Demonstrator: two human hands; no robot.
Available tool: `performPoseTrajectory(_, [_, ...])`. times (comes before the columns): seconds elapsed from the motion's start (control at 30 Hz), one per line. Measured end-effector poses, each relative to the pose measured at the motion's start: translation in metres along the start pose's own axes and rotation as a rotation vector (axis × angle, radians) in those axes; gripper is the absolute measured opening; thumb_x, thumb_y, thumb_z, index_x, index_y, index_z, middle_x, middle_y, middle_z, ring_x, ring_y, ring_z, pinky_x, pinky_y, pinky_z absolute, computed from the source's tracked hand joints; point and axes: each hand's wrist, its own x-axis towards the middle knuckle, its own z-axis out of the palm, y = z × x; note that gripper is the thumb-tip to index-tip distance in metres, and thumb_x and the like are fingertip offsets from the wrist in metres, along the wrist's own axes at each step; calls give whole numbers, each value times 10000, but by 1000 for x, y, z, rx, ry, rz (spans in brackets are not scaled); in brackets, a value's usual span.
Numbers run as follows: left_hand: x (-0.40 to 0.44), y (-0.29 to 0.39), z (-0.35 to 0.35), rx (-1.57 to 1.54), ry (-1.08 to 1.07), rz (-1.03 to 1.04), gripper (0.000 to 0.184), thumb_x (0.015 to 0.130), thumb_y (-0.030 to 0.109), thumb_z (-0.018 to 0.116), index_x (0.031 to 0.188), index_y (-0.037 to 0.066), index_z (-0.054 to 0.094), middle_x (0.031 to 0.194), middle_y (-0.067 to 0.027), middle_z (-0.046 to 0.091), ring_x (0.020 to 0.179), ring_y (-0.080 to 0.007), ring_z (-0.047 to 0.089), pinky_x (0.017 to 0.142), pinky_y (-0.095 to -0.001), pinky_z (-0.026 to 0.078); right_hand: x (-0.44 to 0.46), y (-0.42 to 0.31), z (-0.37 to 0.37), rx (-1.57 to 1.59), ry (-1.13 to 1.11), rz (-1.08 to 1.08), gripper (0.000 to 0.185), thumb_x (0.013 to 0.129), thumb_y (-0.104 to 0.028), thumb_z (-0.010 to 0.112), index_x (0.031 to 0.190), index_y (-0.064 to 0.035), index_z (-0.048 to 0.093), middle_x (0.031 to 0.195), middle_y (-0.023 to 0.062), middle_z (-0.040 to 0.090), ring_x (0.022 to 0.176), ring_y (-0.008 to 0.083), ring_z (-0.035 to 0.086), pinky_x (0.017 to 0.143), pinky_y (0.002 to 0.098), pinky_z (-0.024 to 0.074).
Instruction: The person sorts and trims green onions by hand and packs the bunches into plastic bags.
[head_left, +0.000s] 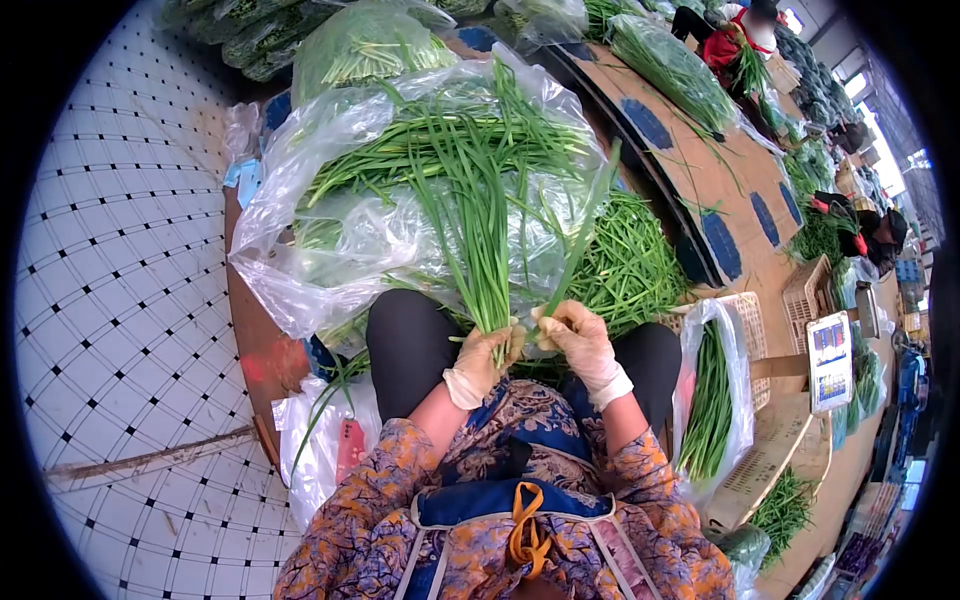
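Left grip [488, 358]: gloved, clamped round the pale lower ends of the bunch of green stalks, just left of the lap's middle.
Bunch of green stalks [480, 250]: its base is inside the left grip; the long leaves run from there toward 12 o'clock, fanning out above the wrapped pile.
Right grip [578, 340]: gloved, at 3 o'clock from the left and just beside it, thumb and fingers pinched together on a single stalk.
Single stalk [581, 245]: slants up from the right grip toward 1 o'clock, apart from the bunch along most of its length.
Clear plastic sheet [265, 268]: spread at 11 o'clock from the left grip, beneath and around more greens.
Loose heap of greens [635, 265]: at 1 o'clock from the right grip.
Bagged greens [709, 400]: near 4 o'clock from the right grip.
Scale display [830, 360]: at 3 o'clock, well apart.
White bag [315, 435]: at 8 o'clock from the left grip.
Tiled floor [140, 250]: beyond, toward 10 o'clock.
Co-worker in red [722, 52]: far off at 1 o'clock.
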Motion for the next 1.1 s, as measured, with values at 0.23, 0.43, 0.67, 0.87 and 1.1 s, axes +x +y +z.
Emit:
performPoseTrajectory(0.23, [-4,8,13,-290,-216,-77,674,870,591,333,1220,22,432,1180,-199,511,968,-248,567,844,-356,467,24,-5,-28,-123,362,84,280,870,-144,541,1109,0,513,911,75,581,792,158,602,641,241,511])
performPoseTrajectory(0.43, [-2,4,5,-321,-236,-113,794,826,688,259,1271,43,389,1157,-144,515,961,-240,535,887,-387,409,10,27,29,-742,-64,-94,322,764,-223,654,1020,-58,549,820,138,597,708,290,595,643,367,472])
performPoseTrajectory(0.67, [-6,9,20,-352,-143,-145,833,814,716,180,1275,53,387,1127,-102,528,949,-222,511,864,-360,394,15,44,37,-965,-22,-276,219,769,-224,618,880,-57,529,795,148,588,768,340,580,668,401,466])
performPoseTrajectory(0.87, [-8,8,20,-117,-121,3,547,894,497,400,1215,58,456,1029,-69,588,801,-168,548,777,-303,442,2,20,24,-380,15,-90,153,833,-209,585,848,-67,529,708,63,569,624,229,588,534,311,466])
performPoseTrajectory(1.1, [-24,3,50,806,170,-14,188,900,169,478,998,18,532,761,-36,563,610,-80,488,496,-224,389,15,30,-12,-7,-10,132,565,808,-197,636,1257,-1,356,971,108,574,866,174,569,763,320,473])
